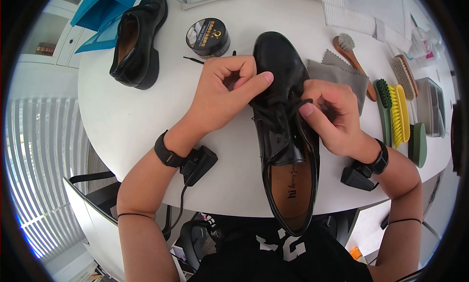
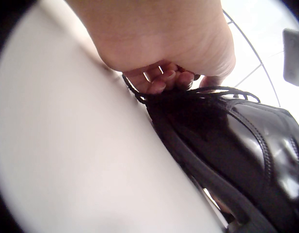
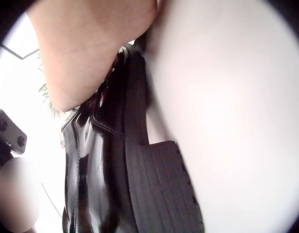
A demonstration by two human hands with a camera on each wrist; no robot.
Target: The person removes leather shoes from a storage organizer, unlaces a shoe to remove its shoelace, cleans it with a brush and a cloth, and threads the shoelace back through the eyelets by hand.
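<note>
A glossy black lace-up shoe (image 1: 281,52) lies toe-away in front of me, its heel end over the table's near edge and lettering on its brown insole. My left hand (image 1: 222,94), fingers curled, pinches the black shoelace (image 2: 227,91) at the left of the lacing; loose lace ends stick out beyond it. On the opposite side my right hand (image 1: 337,118) pinches the lace between thumb and curled fingers, close to the shoe's opening. The right wrist view shows the shoe's side and ridged heel (image 3: 164,184), while the palm hides those fingertips.
A second black shoe (image 1: 146,45) stands at the far left, near a blue bag (image 1: 105,11). Behind my left hand is a round black tub (image 1: 207,38). To the right lie a grey cloth (image 1: 339,79), a wooden-handled brush (image 1: 359,67), a yellow-bristled brush (image 1: 399,113) and a clear box (image 1: 432,106).
</note>
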